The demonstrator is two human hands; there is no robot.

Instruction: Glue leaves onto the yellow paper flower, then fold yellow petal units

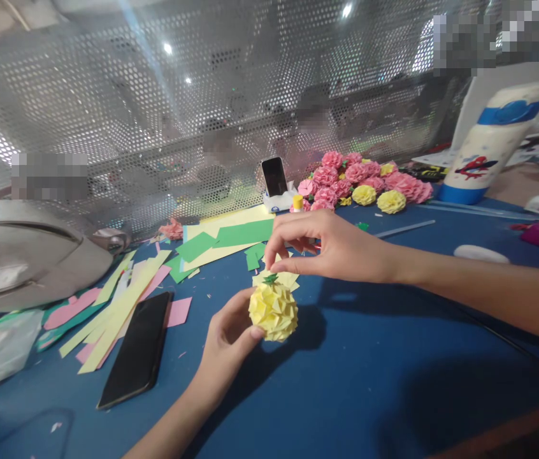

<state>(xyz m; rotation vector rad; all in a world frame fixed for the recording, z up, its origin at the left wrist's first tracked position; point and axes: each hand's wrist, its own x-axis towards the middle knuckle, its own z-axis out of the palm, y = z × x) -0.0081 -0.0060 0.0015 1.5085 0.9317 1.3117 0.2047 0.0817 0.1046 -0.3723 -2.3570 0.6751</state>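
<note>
My left hand (231, 338) grips a yellow paper flower ball (274, 312) from its left side, thumb in front, and holds it over the blue table. Small green paper leaves (270, 278) stick up from the top of the ball. Just above those leaves, my right hand (310, 245) has its thumb and forefinger pinched together. What lies in that pinch is too small to make out. Behind the ball, pale yellow paper pieces (288, 281) partly show.
Paper strips (123, 312) and a black phone (138, 350) lie at left, beside a grey bag (25, 255). Pink paper flowers (331, 178) and yellow ones are heaped at the back. A bottle (494, 146) stands at right, before a perforated metal panel (202, 115).
</note>
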